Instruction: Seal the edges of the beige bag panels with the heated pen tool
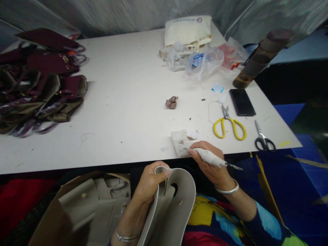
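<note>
My left hand (pixel 153 181) is closed on the top edge of a beige handbag (pixel 174 208), which gapes toward me below the table edge. A dark oval slot and a small gold stud show on the bag's inner wall. Between the thumb and fingers of my right hand (pixel 210 164) lies a tool with a white-wrapped handle (pixel 210 158); its thin metal tip points right, away from the bag. The tool's other end reaches over a stained white pad (pixel 178 140) at the table's front edge.
Yellow-handled scissors (pixel 227 124), black-handled scissors (pixel 263 138) and a phone (pixel 242 102) lie at the right. Behind them stands a bottle (pixel 263 58). Dark red bags (pixel 51 68) pile up at the left. A carton (pixel 56 218) below holds beige bags. A brown lump (pixel 171 102) sits mid-table.
</note>
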{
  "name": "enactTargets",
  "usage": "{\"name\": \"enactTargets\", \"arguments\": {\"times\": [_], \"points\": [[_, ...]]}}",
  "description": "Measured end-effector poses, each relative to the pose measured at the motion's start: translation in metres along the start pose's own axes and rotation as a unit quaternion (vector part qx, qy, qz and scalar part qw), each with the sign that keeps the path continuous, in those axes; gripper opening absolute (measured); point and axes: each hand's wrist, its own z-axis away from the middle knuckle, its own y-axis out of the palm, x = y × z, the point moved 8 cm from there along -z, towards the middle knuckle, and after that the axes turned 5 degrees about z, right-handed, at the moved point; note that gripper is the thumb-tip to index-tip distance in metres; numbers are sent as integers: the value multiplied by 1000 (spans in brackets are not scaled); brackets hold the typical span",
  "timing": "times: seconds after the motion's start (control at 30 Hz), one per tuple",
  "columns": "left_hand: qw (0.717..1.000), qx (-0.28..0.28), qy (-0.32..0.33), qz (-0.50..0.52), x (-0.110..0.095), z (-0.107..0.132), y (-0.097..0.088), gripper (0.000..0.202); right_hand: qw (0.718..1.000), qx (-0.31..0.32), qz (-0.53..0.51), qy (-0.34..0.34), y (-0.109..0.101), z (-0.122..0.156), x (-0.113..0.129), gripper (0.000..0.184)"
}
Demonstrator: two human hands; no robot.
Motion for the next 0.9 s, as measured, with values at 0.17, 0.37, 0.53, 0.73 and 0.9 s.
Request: {"name": "enactTargets", "arguments": {"times": [0.17, 0.37, 0.53, 0.73, 0.9], "points": [[1000, -3, -1, 6, -1, 0, -2, 36, 999, 11, 51, -10, 1, -4, 1, 23], [1000, 7, -4, 7, 2, 1, -4, 38, 999, -36, 19, -26, -12, 5, 10, 15], [999, 42, -17, 14, 2, 1, -3, 39, 968, 54, -225, 102, 18, 22, -1, 21], [997, 77, -22, 1, 2, -1, -9, 41, 942, 112, -295, 117, 42, 25, 1, 18], [996, 85, -33, 9, 2, 2, -7, 41, 933, 125, -314, 122, 46, 22, 7, 14]]}}
